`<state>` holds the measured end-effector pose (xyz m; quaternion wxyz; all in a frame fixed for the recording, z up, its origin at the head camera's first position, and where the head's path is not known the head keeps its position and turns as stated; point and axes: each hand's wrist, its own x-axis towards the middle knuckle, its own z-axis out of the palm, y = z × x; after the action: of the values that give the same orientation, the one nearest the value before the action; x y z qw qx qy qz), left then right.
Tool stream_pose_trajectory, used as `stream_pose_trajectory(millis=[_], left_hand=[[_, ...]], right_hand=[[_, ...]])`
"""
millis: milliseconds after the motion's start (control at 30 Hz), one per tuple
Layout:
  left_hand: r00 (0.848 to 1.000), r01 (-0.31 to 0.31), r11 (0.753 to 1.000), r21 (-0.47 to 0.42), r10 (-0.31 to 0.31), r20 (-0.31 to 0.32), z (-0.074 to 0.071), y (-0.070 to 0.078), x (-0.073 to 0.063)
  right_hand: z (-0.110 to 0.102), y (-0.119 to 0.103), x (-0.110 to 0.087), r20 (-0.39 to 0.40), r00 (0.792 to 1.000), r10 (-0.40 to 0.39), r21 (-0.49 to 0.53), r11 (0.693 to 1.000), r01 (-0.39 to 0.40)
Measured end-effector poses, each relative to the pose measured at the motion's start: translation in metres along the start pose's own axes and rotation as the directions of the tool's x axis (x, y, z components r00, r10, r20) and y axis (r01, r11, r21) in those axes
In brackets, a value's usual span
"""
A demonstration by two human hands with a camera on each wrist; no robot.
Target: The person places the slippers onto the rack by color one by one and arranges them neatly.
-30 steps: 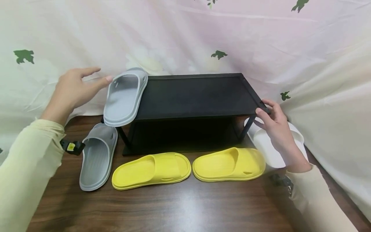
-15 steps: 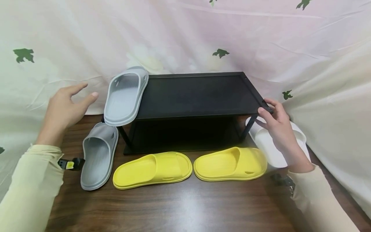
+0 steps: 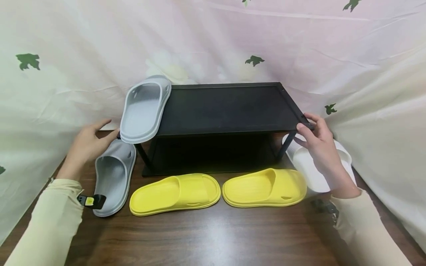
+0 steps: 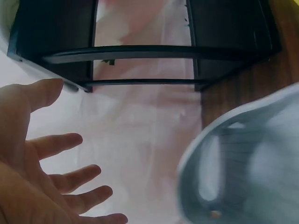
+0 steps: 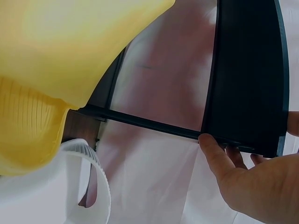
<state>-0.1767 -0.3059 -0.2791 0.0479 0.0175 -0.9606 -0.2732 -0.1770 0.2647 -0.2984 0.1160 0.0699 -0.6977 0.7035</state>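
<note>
A black two-tier rack stands on the table, with one grey slipper on its top shelf at the left end. My right hand grips the rack's front right corner, thumb on the near side and fingers behind the edge. My left hand is by the rack's left end, over the toe of a second grey slipper on the table. In the left wrist view, that hand's fingers are spread, with nothing between them and a gap to the rack.
Two yellow slippers lie end to end before the rack. A white slipper lies at the right, partly hidden by my right forearm. A pale cloth with green bird shapes hangs behind and along the sides of the wooden table.
My left hand has drawn away from the grey slipper on the top shelf, then lowered toward the rack's left end. The right hand keeps its hold on the corner.
</note>
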Motion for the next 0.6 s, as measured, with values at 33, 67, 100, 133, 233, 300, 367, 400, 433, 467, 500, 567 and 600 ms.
stream_pose_trajectory(millis=[33, 67, 100, 133, 233, 300, 367, 400, 433, 467, 500, 567, 600], left_hand=[[1.000, 0.017, 1.000, -0.016, -0.017, 0.012, 0.001, -0.003, -0.001], [0.999, 0.034, 0.999, -0.021, -0.034, 0.025, 0.003, -0.005, -0.002], [0.998, 0.053, 0.998, -0.028, -0.052, 0.039, 0.004, -0.008, -0.003], [0.997, 0.068, 0.997, -0.030, -0.067, 0.047, 0.006, -0.011, -0.003], [0.991, 0.116, 0.992, -0.052, -0.112, 0.070, 0.012, -0.019, -0.006], [0.987, 0.144, 0.986, -0.083, -0.138, 0.077, 0.017, -0.024, -0.008], [0.986, 0.158, 0.980, -0.119, -0.149, 0.076, 0.022, -0.028, -0.009], [0.985, 0.163, 0.978, -0.134, -0.154, 0.074, 0.024, -0.030, -0.010], [0.985, 0.167, 0.974, -0.151, -0.158, 0.072, 0.026, -0.031, -0.010], [0.984, 0.172, 0.971, -0.168, -0.162, 0.072, 0.028, -0.033, -0.011], [0.983, 0.180, 0.966, -0.186, -0.168, 0.074, 0.030, -0.034, -0.012], [0.981, 0.191, 0.954, -0.229, -0.177, 0.081, 0.033, -0.037, -0.013], [0.979, 0.199, 0.949, -0.243, -0.183, 0.087, 0.035, -0.038, -0.014]], right_hand=[[0.000, 0.000, 0.000, 0.000, 1.000, -0.002, 0.006, 1.000, 0.002], [0.000, 0.000, 0.000, 0.001, 1.000, -0.004, 0.008, 1.000, 0.004], [0.000, 0.001, 0.000, 0.000, 1.000, -0.004, 0.014, 1.000, 0.004], [0.000, 0.001, -0.001, 0.002, 1.000, -0.007, 0.012, 1.000, 0.006], [0.001, 0.001, -0.001, 0.005, 1.000, -0.008, 0.018, 1.000, 0.008], [0.001, 0.002, -0.001, 0.008, 1.000, -0.007, 0.023, 1.000, 0.007], [0.001, 0.002, -0.001, 0.006, 1.000, -0.007, 0.025, 1.000, 0.007], [0.001, 0.002, -0.001, 0.004, 1.000, -0.007, 0.030, 1.000, 0.007], [0.001, 0.002, -0.001, 0.003, 1.000, -0.007, 0.030, 1.000, 0.007], [0.002, 0.002, -0.001, 0.001, 1.000, -0.008, 0.032, 0.999, 0.008], [0.002, 0.002, -0.001, 0.000, 1.000, -0.010, 0.033, 0.999, 0.010], [0.002, 0.002, -0.001, -0.002, 1.000, -0.013, 0.032, 0.999, 0.013], [0.002, 0.002, -0.001, -0.003, 1.000, -0.014, 0.032, 0.999, 0.014]])
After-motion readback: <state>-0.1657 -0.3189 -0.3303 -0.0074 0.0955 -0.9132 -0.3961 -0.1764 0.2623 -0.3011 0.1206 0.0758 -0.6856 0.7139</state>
